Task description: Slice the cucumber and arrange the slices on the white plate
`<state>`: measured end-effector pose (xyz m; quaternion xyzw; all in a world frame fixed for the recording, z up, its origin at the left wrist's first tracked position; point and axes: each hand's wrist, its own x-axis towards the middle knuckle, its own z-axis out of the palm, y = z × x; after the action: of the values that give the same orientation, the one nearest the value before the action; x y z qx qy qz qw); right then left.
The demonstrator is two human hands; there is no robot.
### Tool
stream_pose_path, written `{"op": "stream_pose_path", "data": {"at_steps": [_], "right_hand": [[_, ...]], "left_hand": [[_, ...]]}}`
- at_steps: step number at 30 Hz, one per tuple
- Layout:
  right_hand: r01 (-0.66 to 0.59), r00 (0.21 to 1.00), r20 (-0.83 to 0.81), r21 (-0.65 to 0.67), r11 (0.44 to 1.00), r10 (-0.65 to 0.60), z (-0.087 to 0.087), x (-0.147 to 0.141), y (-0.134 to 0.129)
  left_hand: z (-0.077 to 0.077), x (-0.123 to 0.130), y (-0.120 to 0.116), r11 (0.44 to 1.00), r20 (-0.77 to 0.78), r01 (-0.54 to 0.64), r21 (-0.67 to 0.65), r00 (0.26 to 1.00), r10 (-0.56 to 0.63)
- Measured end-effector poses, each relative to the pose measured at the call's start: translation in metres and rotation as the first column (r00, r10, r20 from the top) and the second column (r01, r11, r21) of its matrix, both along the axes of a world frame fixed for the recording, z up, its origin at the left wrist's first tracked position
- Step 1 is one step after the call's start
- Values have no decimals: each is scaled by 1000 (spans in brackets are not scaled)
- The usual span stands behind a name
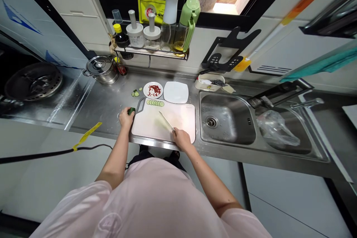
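Note:
My left hand point(126, 119) is closed around a dark green piece of cucumber point(131, 111) over the counter, just left of the cutting board's grey handle. My right hand point(182, 138) grips a kitchen knife point(166, 120) by its handle. The blade points up and left over the white cutting board point(184, 115), with a pale green smear beside it. A neat row of cucumber slices point(155, 103) lies along the board's far edge. Behind the board are a plate point(145, 94) of chopped red pieces and a white square plate point(176, 92).
Loose cucumber bits point(135, 93) lie on the counter. A lidded pot point(102, 70) and a wok point(33, 81) stand left. To the right, a sink point(228, 119) adjoins a second basin with a plastic bag point(276, 128). A condiment shelf point(150, 52) hangs above the counter.

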<state>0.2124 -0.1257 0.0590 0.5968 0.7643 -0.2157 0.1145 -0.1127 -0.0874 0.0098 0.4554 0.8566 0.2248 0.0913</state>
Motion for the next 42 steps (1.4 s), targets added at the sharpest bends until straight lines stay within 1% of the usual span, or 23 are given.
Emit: {"op": "stream_pose_path", "data": {"at_steps": [4,7,14,18,21,24,27,30,31,33,34,35,37,38,40,42], "right_hand": [[5,1000,20,26,1000,-5,-1,-1,0],[31,999,36,56,998,-33,1,-2,0],[105,994,-12,151,983,-104,11,-2,1],[125,992,-29,204,971,-121,14,-2,1],[120,993,-15,208,971,-119,13,-2,2],[102,994,13,212,972,-108,13,-2,2],[85,994,52,217,972,-98,13,-3,3],[67,994,76,206,976,-84,14,-4,3],[61,994,79,201,978,-78,14,-4,3],[47,994,85,193,980,-65,13,-4,3],[40,995,85,192,981,-57,13,-5,2],[31,995,85,193,981,-48,13,-5,2],[11,996,81,209,978,-28,12,-5,0],[-1,997,78,220,976,-16,12,-5,-1],[-27,997,74,238,971,10,12,-5,-2],[-47,997,77,242,969,29,12,-5,-3]], "left_hand": [[4,3,-1,1000,-15,-8,-26,1000,8],[7,5,-2,998,-15,-43,-48,999,42],[11,5,-3,993,-5,-87,-83,996,86],[12,7,-5,990,-11,-102,-97,995,101],[14,9,-7,988,-8,-116,-104,993,115],[18,11,-9,989,-9,-128,-76,992,128],[28,18,-10,995,-39,-103,11,994,103],[42,35,-9,998,-76,-3,66,997,8],[46,44,-9,997,-85,46,69,996,-40],[52,65,-7,979,-79,190,72,980,-185],[54,77,-7,955,-58,285,78,958,-281],[55,89,-6,917,-31,388,90,922,-386],[56,111,-5,807,14,581,105,810,-586],[56,121,-4,754,23,648,108,757,-653],[55,135,-3,690,24,716,103,692,-721],[55,142,-1,664,28,741,94,665,-746]]}}
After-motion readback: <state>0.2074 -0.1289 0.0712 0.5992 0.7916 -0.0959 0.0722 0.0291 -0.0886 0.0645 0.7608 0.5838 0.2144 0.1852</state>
